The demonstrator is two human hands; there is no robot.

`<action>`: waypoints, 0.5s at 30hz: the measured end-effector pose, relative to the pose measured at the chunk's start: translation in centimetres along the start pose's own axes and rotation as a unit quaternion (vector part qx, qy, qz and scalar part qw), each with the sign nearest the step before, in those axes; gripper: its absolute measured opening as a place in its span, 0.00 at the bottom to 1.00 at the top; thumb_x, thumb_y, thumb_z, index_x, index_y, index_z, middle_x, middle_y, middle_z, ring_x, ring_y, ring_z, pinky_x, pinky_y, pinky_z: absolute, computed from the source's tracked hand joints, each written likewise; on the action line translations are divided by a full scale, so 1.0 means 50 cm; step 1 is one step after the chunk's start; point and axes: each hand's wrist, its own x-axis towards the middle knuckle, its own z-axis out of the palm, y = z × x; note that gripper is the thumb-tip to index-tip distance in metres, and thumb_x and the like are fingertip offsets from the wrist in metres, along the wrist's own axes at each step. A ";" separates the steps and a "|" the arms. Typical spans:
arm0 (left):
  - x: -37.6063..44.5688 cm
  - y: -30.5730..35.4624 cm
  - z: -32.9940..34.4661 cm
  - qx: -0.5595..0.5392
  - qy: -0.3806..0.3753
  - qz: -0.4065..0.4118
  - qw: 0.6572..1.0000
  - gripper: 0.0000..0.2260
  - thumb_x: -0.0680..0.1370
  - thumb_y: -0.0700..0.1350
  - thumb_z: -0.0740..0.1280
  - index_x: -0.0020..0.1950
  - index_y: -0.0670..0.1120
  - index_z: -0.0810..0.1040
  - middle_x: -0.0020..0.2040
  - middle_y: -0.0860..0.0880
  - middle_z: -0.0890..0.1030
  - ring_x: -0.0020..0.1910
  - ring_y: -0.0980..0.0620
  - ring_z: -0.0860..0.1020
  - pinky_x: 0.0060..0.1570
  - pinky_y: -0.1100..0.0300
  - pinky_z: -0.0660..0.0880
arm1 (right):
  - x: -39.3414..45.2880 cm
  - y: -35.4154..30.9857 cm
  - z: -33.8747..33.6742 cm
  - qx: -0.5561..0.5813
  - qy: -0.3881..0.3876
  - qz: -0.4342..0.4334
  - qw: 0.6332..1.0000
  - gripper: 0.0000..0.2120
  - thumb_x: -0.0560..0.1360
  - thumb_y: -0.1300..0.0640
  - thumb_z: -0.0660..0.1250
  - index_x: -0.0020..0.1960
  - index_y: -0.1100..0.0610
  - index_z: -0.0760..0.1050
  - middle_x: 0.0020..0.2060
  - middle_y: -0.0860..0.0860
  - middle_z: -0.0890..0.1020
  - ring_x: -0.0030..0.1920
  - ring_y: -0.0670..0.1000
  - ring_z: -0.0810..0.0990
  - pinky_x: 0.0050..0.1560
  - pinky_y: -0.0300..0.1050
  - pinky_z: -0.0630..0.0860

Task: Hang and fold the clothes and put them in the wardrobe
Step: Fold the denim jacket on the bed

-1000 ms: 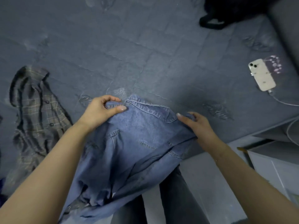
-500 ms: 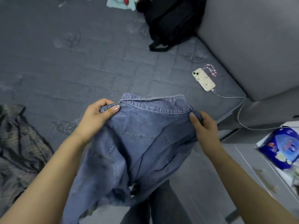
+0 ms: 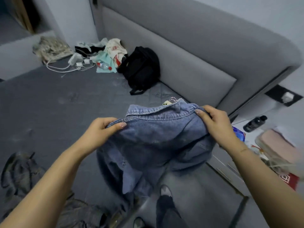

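Two bare hands hold up one faded blue denim shirt [image 3: 158, 142] by its shoulders: the left hand [image 3: 100, 130] has its fingers curled over the seam at one end of the collar with the thumb pressed flat on the cloth, and the right hand [image 3: 215, 122] pinches the other shoulder, fingers wrapped behind the fabric. Between them the collar stands up and the body of the shirt hangs down in loose folds over the edge of the grey quilted mattress [image 3: 49, 112]. Just behind the collar the top of a pale phone [image 3: 166, 103] peeks out on the bed. Farther back a black backpack [image 3: 141, 68] leans against the grey padded headboard [image 3: 189, 51], next to a heap of light clothes [image 3: 113, 51], a clear plastic bottle [image 3: 102, 65] and white chargers with cables [image 3: 74, 61]. At the lower left a dark plaid shirt [image 3: 18, 171] lies crumpled on the mattress. To the right, a small dark bottle [image 3: 255, 123] lies on a white tabletop
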 end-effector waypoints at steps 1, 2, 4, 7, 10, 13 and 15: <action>-0.004 0.024 -0.001 -0.004 0.008 0.023 1.000 0.17 0.75 0.54 0.68 0.32 0.46 0.72 0.29 0.56 0.67 0.30 0.60 0.66 0.30 0.66 0.65 | 0.004 -0.004 -0.028 -0.044 -0.003 -0.014 0.999 0.12 0.80 0.46 0.63 0.44 0.52 0.77 0.35 0.45 0.82 0.40 0.50 0.79 0.43 0.44 0.73; -0.005 0.050 -0.002 0.002 0.018 0.046 0.999 0.16 0.76 0.52 0.68 0.32 0.46 0.72 0.28 0.55 0.68 0.30 0.60 0.66 0.30 0.67 0.64 | 0.007 -0.010 -0.059 -0.087 0.007 -0.029 0.996 0.14 0.80 0.44 0.61 0.45 0.53 0.77 0.36 0.48 0.82 0.40 0.54 0.80 0.41 0.47 0.73; 0.003 0.107 -0.007 0.038 0.049 0.088 0.994 0.13 0.77 0.50 0.68 0.34 0.48 0.75 0.29 0.52 0.71 0.31 0.59 0.69 0.33 0.63 0.67 | 0.019 -0.028 -0.130 -0.144 0.045 -0.070 0.986 0.17 0.80 0.42 0.59 0.46 0.53 0.78 0.39 0.52 0.84 0.42 0.57 0.80 0.39 0.49 0.74; 0.032 0.198 -0.015 0.200 0.162 0.168 0.952 0.11 0.78 0.55 0.66 0.39 0.51 0.76 0.34 0.53 0.76 0.37 0.53 0.74 0.39 0.52 0.71 | 0.048 -0.061 -0.226 -0.119 0.087 -0.149 0.978 0.16 0.80 0.44 0.60 0.48 0.54 0.80 0.42 0.52 0.85 0.44 0.55 0.83 0.45 0.52 0.76; 0.056 0.292 -0.031 0.252 0.251 0.236 0.904 0.12 0.78 0.60 0.63 0.45 0.52 0.76 0.38 0.55 0.78 0.39 0.53 0.74 0.40 0.53 0.72 | 0.094 -0.088 -0.308 -0.082 0.140 -0.219 0.962 0.13 0.80 0.47 0.62 0.48 0.55 0.81 0.43 0.46 0.84 0.44 0.46 0.81 0.47 0.43 0.75; 0.079 0.379 -0.039 0.169 0.218 0.256 0.926 0.09 0.76 0.57 0.68 0.46 0.52 0.78 0.39 0.60 0.80 0.38 0.59 0.74 0.42 0.66 0.69 | 0.143 -0.099 -0.378 -0.093 0.113 -0.229 0.962 0.14 0.80 0.46 0.63 0.48 0.55 0.81 0.38 0.43 0.81 0.40 0.46 0.80 0.43 0.40 0.72; 0.089 0.422 -0.036 0.095 0.175 0.220 0.955 0.17 0.71 0.60 0.69 0.42 0.47 0.81 0.36 0.53 0.81 0.36 0.58 0.75 0.41 0.59 0.70 | 0.165 -0.091 -0.411 -0.098 0.121 -0.247 0.957 0.11 0.79 0.51 0.64 0.46 0.57 0.80 0.37 0.39 0.79 0.38 0.40 0.77 0.42 0.32 0.69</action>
